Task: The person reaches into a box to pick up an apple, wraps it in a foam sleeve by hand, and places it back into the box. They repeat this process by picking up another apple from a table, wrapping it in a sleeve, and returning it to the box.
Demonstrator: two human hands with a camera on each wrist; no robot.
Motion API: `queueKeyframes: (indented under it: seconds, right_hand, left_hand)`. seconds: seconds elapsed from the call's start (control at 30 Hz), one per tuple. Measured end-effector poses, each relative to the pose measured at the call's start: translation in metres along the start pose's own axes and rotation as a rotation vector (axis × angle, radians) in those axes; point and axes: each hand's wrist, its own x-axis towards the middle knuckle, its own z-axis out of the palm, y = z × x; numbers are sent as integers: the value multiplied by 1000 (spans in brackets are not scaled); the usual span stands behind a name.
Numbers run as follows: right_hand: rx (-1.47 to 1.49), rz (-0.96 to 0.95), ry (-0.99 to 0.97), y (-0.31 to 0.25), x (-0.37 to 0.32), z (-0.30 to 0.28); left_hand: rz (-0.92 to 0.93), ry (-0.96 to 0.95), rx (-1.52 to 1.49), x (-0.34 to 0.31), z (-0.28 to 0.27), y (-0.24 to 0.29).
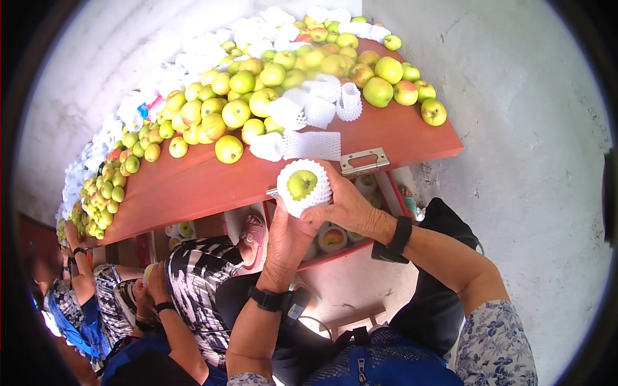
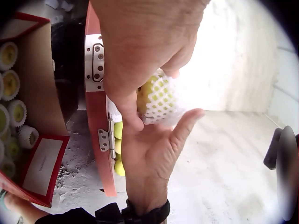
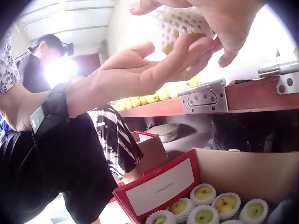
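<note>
Two hands meet on one netted apple (image 1: 301,183) in the head view, just off the near edge of the red table (image 1: 399,138), beside its metal hinge (image 1: 364,161); the left hand (image 1: 286,235) comes up from below, fingers reaching behind the white foam net; the right hand (image 1: 347,206) wraps in from the right, thumb under the net, fingers curled over its side; loose apples (image 1: 257,90) and spare foam nets (image 1: 312,145) cover the table farther off.

From the left wrist, the left hand (image 2: 140,42) fills the top, thumb and fingers bent round the netted apple (image 2: 156,95); the right hand (image 2: 149,154) lies below it, palm spread, thumb stretched out to the right; a box (image 2: 28,93) of netted fruit sits at the left.

From the right wrist, the right hand (image 3: 224,18) curls over the netted apple (image 3: 184,28) from above; the left hand (image 3: 140,70) cups it from beneath, fingers only slightly bent, tips touching the net; the box (image 3: 243,172) stands below the table (image 3: 252,95).
</note>
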Motion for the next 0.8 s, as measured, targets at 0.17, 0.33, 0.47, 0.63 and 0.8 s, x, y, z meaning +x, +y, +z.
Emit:
queueKeyframes:
  seconds: [0.17, 0.33, 0.47, 0.63, 0.8]
  right_hand:
    - [-129, -239, 86, 11, 2, 12]
    - [-259, -261, 75, 13, 6, 14]
    - [-391, -300, 56, 15, 10, 15]
    - [-398, -302, 30, 10, 12, 10]
    - [-421, -358, 112, -10, 11, 2]
  left_hand:
    - [48, 7, -5, -3, 6, 6]
    - [53, 47, -7, -2, 5, 12]
    - [87, 54, -25, -2, -2, 15]
    - [137, -17, -6, 1, 1, 22]
    - [144, -25, 96, -2, -2, 24]
